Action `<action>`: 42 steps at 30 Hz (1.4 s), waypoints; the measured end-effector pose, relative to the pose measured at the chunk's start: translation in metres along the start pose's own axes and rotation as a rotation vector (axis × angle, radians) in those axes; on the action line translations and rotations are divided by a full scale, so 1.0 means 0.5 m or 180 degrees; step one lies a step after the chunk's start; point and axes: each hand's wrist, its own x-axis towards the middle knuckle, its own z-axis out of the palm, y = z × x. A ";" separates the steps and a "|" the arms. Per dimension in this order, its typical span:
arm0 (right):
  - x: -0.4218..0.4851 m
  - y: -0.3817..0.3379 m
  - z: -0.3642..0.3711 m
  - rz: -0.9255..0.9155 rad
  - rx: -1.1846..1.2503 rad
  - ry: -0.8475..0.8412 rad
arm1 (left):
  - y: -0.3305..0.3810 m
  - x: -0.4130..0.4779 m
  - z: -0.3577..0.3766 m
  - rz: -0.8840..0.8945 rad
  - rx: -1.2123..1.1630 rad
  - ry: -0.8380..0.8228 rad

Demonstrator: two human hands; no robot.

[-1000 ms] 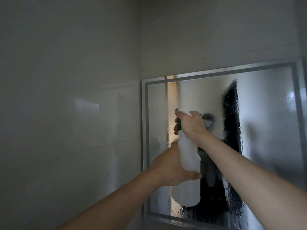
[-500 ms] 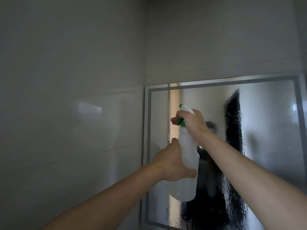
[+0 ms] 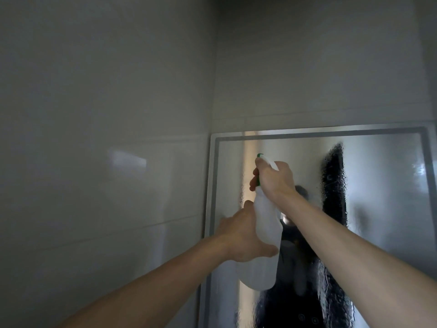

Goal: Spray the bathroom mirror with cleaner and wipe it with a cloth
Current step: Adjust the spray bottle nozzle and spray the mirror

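My right hand (image 3: 275,179) grips the spray bottle (image 3: 266,235) at its trigger, nozzle facing the mirror (image 3: 383,209). Left hand (image 3: 243,237) clasps the bottle's body, likely to steady aim.

Tiled side wall (image 3: 94,162) close on the outer side of the left hand (image 3: 241,237), mirror (image 3: 383,197) directly ahead of both hands, spray bottle (image 3: 264,245) filling the gap between them, open air above the right hand (image 3: 274,178), open air beneath both forearms
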 end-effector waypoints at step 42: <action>0.019 -0.008 -0.141 -0.0022 -0.0472 0.0494 | 0.078 0.081 0.086 0.0475 -0.1101 -0.0097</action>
